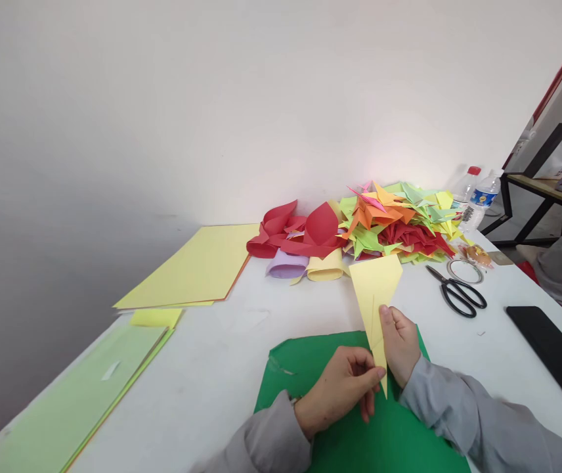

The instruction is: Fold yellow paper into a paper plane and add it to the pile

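Observation:
A folded piece of yellow paper (375,282), kite-shaped with its narrow point downward, is held up above a green sheet (305,351). My right hand (400,345) grips its right edge, thumb on the front face. Near the lower tip, my left hand (343,387) pinches the paper between thumb and fingers. A crease line runs down the front of the paper. The fingers behind it are hidden.
Folded paper shapes (384,220) and rolled red paper (323,230) are piled by the wall. Scissors (458,295), a tape roll (465,270) and a black phone-like slab (551,355) lie right. Yellow sheets (192,269) and green sheets (84,394) lie left. Bottles (480,200) stand behind.

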Demonstrator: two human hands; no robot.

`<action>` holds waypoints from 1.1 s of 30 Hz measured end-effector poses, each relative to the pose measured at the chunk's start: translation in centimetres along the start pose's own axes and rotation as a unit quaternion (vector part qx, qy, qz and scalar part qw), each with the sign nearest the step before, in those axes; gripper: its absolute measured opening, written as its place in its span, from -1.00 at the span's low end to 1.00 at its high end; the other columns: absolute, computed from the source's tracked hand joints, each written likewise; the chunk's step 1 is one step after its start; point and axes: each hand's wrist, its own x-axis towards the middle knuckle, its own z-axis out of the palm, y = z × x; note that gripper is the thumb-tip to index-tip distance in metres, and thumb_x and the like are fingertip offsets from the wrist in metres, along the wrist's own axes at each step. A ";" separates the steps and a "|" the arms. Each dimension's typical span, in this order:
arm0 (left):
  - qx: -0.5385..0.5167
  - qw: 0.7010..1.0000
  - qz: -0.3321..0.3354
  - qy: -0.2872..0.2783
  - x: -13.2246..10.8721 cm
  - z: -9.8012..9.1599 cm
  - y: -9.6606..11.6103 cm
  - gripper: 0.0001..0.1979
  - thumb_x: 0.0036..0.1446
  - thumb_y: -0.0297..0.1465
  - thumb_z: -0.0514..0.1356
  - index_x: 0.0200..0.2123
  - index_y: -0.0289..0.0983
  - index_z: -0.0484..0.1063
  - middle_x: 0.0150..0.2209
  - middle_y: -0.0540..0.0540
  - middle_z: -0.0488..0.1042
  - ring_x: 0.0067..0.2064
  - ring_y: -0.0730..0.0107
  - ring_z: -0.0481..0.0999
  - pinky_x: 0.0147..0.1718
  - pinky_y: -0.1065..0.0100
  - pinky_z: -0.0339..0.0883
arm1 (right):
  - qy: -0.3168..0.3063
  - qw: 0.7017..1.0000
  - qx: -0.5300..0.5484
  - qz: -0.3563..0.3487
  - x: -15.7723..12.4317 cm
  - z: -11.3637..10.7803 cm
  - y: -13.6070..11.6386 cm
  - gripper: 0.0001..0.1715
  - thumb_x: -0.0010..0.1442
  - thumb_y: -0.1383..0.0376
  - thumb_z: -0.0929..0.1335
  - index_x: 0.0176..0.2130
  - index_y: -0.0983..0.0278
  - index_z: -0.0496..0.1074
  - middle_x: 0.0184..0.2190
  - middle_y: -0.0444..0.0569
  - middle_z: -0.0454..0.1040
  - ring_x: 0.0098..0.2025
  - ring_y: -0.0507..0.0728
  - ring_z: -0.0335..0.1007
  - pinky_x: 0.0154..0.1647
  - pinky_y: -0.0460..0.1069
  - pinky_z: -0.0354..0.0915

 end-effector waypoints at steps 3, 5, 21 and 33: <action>0.005 1.000 -0.014 -0.018 -0.1 0.3 0.0 -0.52 -0.14 0.00 0.32 -0.63 -0.28 0.28 -0.78 0.03 0.34 -0.75 0.51 0.31 -0.78 0.50 0.20 | 0.019 1.000 0.002 0.004 0.1 0.0 -0.2 -0.36 0.12 -0.26 0.21 -0.58 0.19 0.07 -0.67 -0.29 -0.03 -0.60 -0.02 -0.09 -0.64 -0.10 -0.03; -0.001 1.000 -0.018 -0.026 -0.1 0.5 -0.1 -0.52 -0.14 0.01 0.32 -0.63 -0.28 0.28 -0.78 0.03 0.34 -0.75 0.51 0.31 -0.78 0.50 0.19 | 0.019 1.000 0.004 0.004 0.1 0.0 -0.3 -0.36 0.11 -0.27 0.21 -0.57 0.18 0.08 -0.67 -0.28 -0.02 -0.60 -0.01 -0.08 -0.64 -0.09 -0.02; 0.160 0.957 0.143 0.195 -0.5 1.3 -0.7 -0.70 0.10 -0.23 0.16 -0.55 -0.29 0.45 -0.56 -0.02 0.35 -0.62 0.49 0.38 -0.62 0.44 0.29 | 0.050 0.994 -0.077 -0.054 0.3 -0.4 0.3 -0.38 0.19 -0.20 0.18 -0.59 0.17 0.00 -0.69 -0.30 -0.06 -0.61 -0.01 -0.10 -0.61 -0.07 -0.06; -0.002 0.992 0.020 0.121 0.1 1.4 -0.8 -0.53 -0.10 0.03 0.26 -0.54 -0.31 0.38 -0.75 0.02 0.33 -0.71 0.46 0.35 -0.72 0.46 0.23 | 0.037 0.992 -0.085 -0.086 0.0 -0.5 0.9 -0.44 0.26 -0.12 0.16 -0.57 0.17 0.02 -0.67 -0.29 -0.02 -0.60 -0.01 -0.09 -0.59 -0.07 -0.02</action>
